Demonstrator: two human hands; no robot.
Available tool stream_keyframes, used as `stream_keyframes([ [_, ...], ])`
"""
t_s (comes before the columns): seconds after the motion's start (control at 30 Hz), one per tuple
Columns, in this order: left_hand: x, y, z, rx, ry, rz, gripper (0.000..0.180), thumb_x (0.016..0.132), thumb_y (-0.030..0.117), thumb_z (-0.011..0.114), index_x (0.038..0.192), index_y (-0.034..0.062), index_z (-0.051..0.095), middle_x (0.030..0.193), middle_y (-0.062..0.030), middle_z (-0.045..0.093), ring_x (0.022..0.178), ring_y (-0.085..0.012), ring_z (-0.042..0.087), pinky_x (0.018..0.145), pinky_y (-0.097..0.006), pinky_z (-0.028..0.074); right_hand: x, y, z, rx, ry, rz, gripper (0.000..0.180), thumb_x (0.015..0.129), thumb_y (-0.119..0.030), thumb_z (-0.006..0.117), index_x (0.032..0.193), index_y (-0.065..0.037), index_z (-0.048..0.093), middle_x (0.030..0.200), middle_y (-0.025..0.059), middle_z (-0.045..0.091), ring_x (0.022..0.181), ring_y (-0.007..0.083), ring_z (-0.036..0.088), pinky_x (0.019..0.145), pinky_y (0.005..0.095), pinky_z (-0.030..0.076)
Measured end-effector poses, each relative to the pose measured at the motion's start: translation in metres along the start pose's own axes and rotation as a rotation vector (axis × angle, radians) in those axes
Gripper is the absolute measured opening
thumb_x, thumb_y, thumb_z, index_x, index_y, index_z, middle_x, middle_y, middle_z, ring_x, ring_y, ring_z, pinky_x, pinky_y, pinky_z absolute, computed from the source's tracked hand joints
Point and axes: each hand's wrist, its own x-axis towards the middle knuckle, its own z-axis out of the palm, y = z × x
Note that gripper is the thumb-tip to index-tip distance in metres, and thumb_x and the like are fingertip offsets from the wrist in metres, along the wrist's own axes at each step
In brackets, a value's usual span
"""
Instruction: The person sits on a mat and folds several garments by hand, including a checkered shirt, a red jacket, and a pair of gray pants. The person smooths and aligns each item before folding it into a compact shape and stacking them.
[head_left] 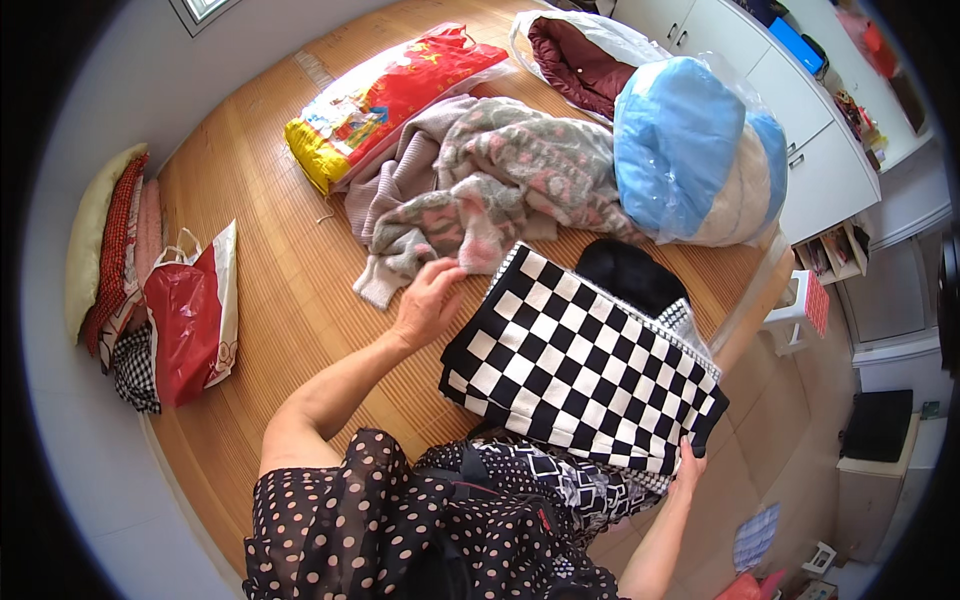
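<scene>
A folded black-and-white checkered knit (590, 365) lies across my lap and the bed's near edge. At its lower right corner, my right hand (690, 466) grips the edge, thumb on top and the other fingers mostly hidden beneath. My left hand (430, 305) hovers left of the knit, fingers loosely bent and partly apart, with nothing visible in them. Just beyond those fingertips is a fluffy grey-and-pink patterned sweater (530, 165), heaped on a mauve ribbed garment (405, 165). Under the knit's far right side, a black furry item (630, 275) and a grey-white textile (682, 322) show.
A bamboo mat (240, 150) covers the bed. Farther back are a red-and-yellow plastic bag (390, 95), a maroon padded garment (575, 65) in clear plastic, and a bagged blue quilt (680, 145). A red bag (190, 320) stands left beside stacked cushions (105, 240). A white stool (790, 310) is right.
</scene>
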Motion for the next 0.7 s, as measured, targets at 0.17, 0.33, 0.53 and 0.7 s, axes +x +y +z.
stream_keyframes([
  [0.17,0.054,-0.031,-0.031,0.211,0.219,0.165,0.036,0.073,0.008,0.066,0.108,0.0090,0.059,0.121,-0.0103,0.053,0.108,-0.0304,0.052,0.091,-0.039,0.042,-0.009,-0.005,0.006,-0.034,0.083,-0.052,0.058,0.077,-0.009,0.067,0.128,0.004,0.043,0.126,0.0149,0.051,0.112,0.0244,0.052,0.095,0.0334,0.041],
  [0.33,0.096,-0.142,-0.058,0.459,0.590,-0.143,0.039,0.079,0.018,0.061,0.115,0.0073,0.056,0.131,-0.0145,0.045,0.121,-0.0308,0.042,0.101,-0.042,0.033,-0.006,-0.004,0.006,-0.035,0.105,-0.033,0.058,0.077,-0.007,0.067,0.129,0.004,0.042,0.126,0.0141,0.051,0.113,0.0240,0.051,0.096,0.0334,0.040],
  [0.53,0.083,-0.200,-0.057,0.459,0.580,-0.431,0.048,0.080,0.029,0.062,0.121,0.0053,0.053,0.133,-0.0218,0.039,0.123,-0.0370,0.038,0.103,-0.044,0.031,-0.005,0.003,0.005,0.000,0.126,-0.051,0.053,0.077,-0.006,0.067,0.125,0.004,0.047,0.124,0.0132,0.053,0.111,0.0229,0.052,0.095,0.0329,0.041],
  [0.7,0.035,-0.139,-0.018,0.298,0.279,-0.352,0.081,0.075,0.041,0.068,0.138,0.0071,0.031,0.136,-0.0256,0.034,0.126,-0.0383,0.034,0.104,-0.045,0.029,-0.006,0.007,0.001,0.019,0.172,-0.079,0.047,0.076,-0.007,0.068,0.118,0.004,0.053,0.114,0.0121,0.059,0.103,0.0214,0.057,0.091,0.0318,0.043],
])
